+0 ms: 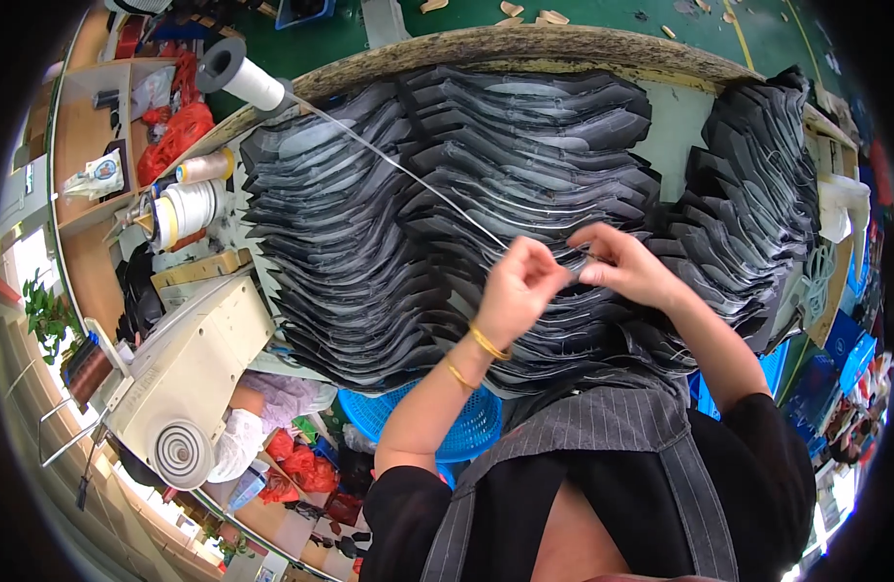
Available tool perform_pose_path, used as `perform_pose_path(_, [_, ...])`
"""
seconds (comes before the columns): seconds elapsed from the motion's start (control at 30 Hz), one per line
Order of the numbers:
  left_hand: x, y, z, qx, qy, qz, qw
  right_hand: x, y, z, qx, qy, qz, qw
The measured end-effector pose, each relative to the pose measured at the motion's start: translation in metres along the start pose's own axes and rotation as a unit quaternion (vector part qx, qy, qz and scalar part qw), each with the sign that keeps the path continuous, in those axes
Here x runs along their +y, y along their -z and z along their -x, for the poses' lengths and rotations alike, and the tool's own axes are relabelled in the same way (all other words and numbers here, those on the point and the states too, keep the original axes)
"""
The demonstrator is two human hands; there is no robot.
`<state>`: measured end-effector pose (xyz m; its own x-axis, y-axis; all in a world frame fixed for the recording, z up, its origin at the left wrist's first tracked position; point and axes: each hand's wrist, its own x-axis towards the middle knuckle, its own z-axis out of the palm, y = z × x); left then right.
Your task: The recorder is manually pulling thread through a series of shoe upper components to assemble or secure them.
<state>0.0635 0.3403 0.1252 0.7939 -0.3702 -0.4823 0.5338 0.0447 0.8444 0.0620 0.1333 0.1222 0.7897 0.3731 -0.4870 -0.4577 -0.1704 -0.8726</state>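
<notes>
A white cord [408, 173] runs taut from a white spool [256, 85] at the upper left down to my left hand [515, 293], whose fingers are pinched on it. Close beside it, my right hand [629, 267] is closed, thumb against fingers; a small dark thing shows at its fingertips, too small to name. The two hands nearly meet above rows of overlapping dark grey, curved fabric-like pieces [534, 141]. More such pieces [747, 194] are stacked in a row at the right.
A cream sewing machine [190, 373] stands at the left, near several thread cones [190, 211]. A blue plastic basket [471, 427] sits below the near table edge. The table's worn far rim [524, 44] curves behind the pieces. Another person's sleeve [238, 446] shows beyond the machine.
</notes>
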Motion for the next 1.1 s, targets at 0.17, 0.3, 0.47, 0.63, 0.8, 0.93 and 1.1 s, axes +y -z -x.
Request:
perform_pose_path(0.17, [0.002,0.001,-0.020,-0.059,0.029,-0.043,0.997,-0.007,0.002,0.006,0.100,-0.004,0.088,0.991])
perform_pose_path(0.3, [0.036,0.063,-0.055,0.018,-0.196,-0.421,0.885,-0.001,0.015,-0.019,0.217,0.040,0.155,0.963])
perform_pose_path(0.47, [0.046,0.109,-0.090,0.034,-0.184,-0.517,0.835,0.022,0.020,-0.046,0.259,0.126,0.335,0.897])
perform_pose_path(0.63, [0.041,0.107,-0.108,0.028,-0.186,-0.542,0.819,0.025,0.022,-0.048,0.251,0.143,0.364,0.886])
perform_pose_path(0.8, [0.038,0.112,-0.122,0.012,-0.140,-0.548,0.825,0.022,0.024,-0.049,0.237,0.145,0.391,0.877])
perform_pose_path(0.93, [0.038,0.111,-0.131,0.011,-0.117,-0.567,0.815,0.022,0.027,-0.045,0.273,0.091,0.447,0.847])
perform_pose_path(1.1, [0.038,0.104,-0.130,0.058,-0.154,-0.637,0.753,-0.018,0.018,-0.051,0.257,0.135,0.363,0.885])
